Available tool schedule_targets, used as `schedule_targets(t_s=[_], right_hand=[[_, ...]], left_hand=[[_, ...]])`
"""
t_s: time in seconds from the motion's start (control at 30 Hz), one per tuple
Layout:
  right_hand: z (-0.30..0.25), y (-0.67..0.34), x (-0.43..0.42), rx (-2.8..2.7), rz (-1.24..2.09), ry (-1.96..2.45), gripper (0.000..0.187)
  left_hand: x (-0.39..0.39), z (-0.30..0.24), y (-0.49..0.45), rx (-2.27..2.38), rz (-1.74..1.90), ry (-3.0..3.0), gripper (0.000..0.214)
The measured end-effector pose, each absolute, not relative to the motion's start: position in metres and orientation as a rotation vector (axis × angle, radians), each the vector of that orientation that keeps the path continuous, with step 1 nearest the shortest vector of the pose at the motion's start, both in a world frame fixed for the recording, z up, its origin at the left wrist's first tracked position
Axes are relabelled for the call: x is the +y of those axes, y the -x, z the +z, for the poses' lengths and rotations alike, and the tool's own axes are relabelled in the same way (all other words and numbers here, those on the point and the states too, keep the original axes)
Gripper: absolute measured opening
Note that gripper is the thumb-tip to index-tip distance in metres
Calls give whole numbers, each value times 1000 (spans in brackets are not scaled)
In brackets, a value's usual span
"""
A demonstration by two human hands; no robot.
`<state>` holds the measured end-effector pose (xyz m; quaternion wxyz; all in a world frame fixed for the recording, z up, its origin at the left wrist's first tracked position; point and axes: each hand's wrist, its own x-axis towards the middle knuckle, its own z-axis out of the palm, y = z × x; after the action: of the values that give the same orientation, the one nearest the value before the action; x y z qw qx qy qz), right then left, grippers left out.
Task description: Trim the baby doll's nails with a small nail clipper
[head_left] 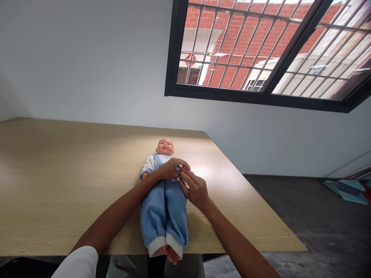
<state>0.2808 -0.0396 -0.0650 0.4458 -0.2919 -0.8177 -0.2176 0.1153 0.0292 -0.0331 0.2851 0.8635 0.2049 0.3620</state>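
A baby doll (164, 200) lies on its back on the table, head away from me, in light blue overalls and a white top. My left hand (173, 168) reaches across the doll's chest, its fingers curled round the doll's arm on the right side. Close against it, my right hand (196, 189) has its fingers pinched at the doll's small hand (183, 169). A small shiny banded piece (179, 178) shows between my hands by the doll's wrist; what it is exactly, I cannot make out. The doll's other hand (145, 175) rests at its side.
The pale wooden table (72, 173) runs far to the left, and its right edge slants down to the near corner. A barred window (246, 46) is in the wall behind. On the dark floor at far right lie some light teal flat pieces (346, 191).
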Motion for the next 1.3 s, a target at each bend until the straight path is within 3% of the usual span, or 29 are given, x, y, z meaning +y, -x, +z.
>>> schedule_targets(t_s=[1.0, 1.3], right_hand=[[-63, -281, -41, -2061, -503, 735, 18], [-61, -283, -40, -1953, -398, 832, 15]], left_hand=[[30, -32, -114, 536, 928, -2375, 38], [27, -30, -113, 557, 936, -2353, 25]])
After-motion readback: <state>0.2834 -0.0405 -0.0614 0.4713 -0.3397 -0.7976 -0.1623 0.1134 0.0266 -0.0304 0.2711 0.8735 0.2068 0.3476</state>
